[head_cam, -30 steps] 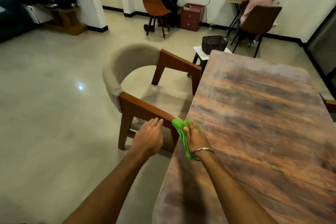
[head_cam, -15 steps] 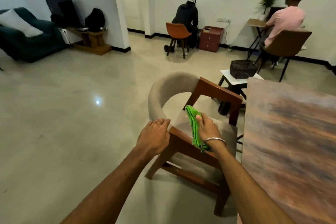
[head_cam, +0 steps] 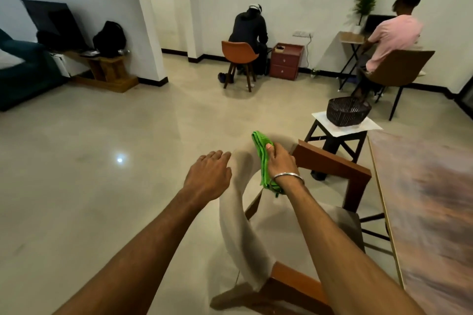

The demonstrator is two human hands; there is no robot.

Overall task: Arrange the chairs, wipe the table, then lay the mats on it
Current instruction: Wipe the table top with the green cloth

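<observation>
Pinching green cloth [head_cam: 261, 155] under right hand [head_cam: 280, 165] against chair backrest [head_cam: 236, 225], probably saving it for table [head_cam: 430, 212]; laying left hand [head_cam: 208, 176], fingers relaxed, at its rim, likely steering with 2 hands.

The chair [head_cam: 238, 225] has turned and come away from the table [head_cam: 422, 199].

Cloth [head_cam: 263, 161] bright green. Chair [head_cam: 238, 225] beige upholstery, reddish-brown wood frame. Table [head_cam: 430, 199] streaky brown-and-grey wood grain. Floor [head_cam: 102, 161] glossy cream. Basket [head_cam: 348, 111] dark brown, ribbed weave. Stool [head_cam: 371, 126] white top, black legs. Far chair [head_cam: 239, 52] orange, drawer unit [head_cam: 286, 61] maroon, sofa [head_cam: 23, 71] dark teal, bangle [head_cam: 288, 176] silver.
</observation>
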